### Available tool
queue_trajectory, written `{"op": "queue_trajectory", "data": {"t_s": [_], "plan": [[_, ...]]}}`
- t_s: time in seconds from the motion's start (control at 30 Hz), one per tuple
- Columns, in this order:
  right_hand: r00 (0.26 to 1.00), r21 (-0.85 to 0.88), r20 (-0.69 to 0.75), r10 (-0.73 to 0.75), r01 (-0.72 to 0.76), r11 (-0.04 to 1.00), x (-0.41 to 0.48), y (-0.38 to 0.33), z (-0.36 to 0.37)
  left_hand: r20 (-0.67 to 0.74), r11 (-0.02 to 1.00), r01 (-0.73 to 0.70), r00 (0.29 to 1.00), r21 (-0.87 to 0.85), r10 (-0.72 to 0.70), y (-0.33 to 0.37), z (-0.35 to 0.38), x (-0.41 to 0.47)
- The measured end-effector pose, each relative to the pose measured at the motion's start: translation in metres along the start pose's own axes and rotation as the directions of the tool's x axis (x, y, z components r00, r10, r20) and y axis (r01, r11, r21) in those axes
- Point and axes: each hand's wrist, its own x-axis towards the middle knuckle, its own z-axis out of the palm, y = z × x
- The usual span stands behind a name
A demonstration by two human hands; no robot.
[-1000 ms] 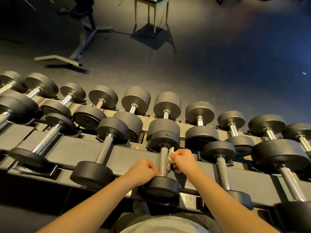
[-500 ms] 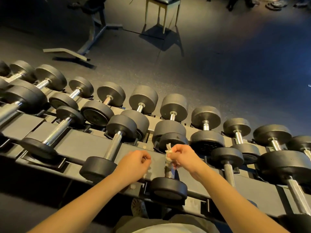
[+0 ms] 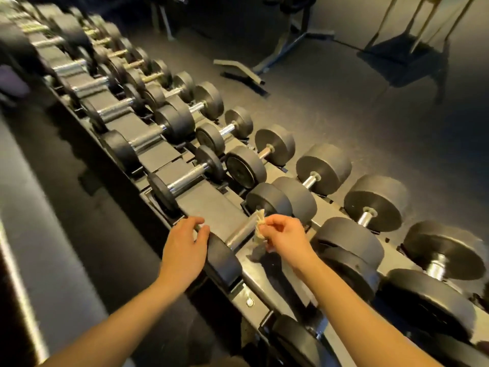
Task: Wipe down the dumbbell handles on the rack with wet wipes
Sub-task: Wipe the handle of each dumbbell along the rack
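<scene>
A long two-tier rack [image 3: 211, 205] carries black dumbbells with metal handles and runs from upper left to lower right. My right hand [image 3: 287, 234] pinches a crumpled wet wipe [image 3: 259, 225] against the far end of the handle [image 3: 239, 233] of the nearest front-row dumbbell. My left hand [image 3: 185, 245] hovers with loosely curled fingers beside that dumbbell's near head [image 3: 223, 258] and holds nothing. To the left lies another front-row dumbbell with a knurled chrome handle [image 3: 188, 178].
Larger dumbbells [image 3: 352, 250] crowd the rack to the right of my right hand. Behind the rack is dark floor with a bench frame [image 3: 239, 71] and a stool [image 3: 412, 46]. A dark aisle floor [image 3: 53, 207] runs along the rack's near left side.
My head has turned left, so the rack now runs diagonally. My left hand has come off the dumbbell and hangs beside its head. My right hand still pinches the wipe at the handle.
</scene>
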Motion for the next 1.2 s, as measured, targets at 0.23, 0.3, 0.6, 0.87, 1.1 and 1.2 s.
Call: {"op": "queue_trajectory", "data": {"t_s": [0.23, 0.3, 0.6, 0.87, 1.1, 1.2], "plan": [[0.925, -0.244, 0.328, -0.192, 0.279, 0.929, 0.042, -0.002, 0.037, -0.079, 0.856, 0.440, 0.876, -0.271, -0.475, 0.024, 0.040, 0.005], [0.851, -0.392, 0.451, -0.268, 0.459, 0.798, 0.040, 0.006, 0.046, -0.161, 0.857, 0.423, 0.862, -0.294, -0.481, 0.027, 0.045, 0.001], [0.662, -0.630, 0.726, -0.187, 0.749, 0.205, 0.064, -0.013, 0.054, -0.208, 0.898, 0.350, 0.889, -0.267, -0.408, 0.020, 0.050, 0.000], [0.569, -0.719, 0.695, 0.440, 0.533, 0.446, 0.117, -0.044, 0.090, -0.200, 0.903, 0.342, 0.896, -0.262, -0.397, 0.021, 0.047, 0.000], [0.656, -0.508, 0.697, -0.290, 0.737, 0.446, 0.072, 0.016, 0.048, -0.213, 0.900, 0.330, 0.894, -0.286, -0.395, 0.021, 0.047, -0.001], [0.553, -0.462, 0.632, -0.543, 0.831, 0.309, 0.045, 0.045, 0.029, -0.229, 0.910, 0.315, 0.897, -0.271, -0.378, 0.020, 0.047, -0.002]]}}
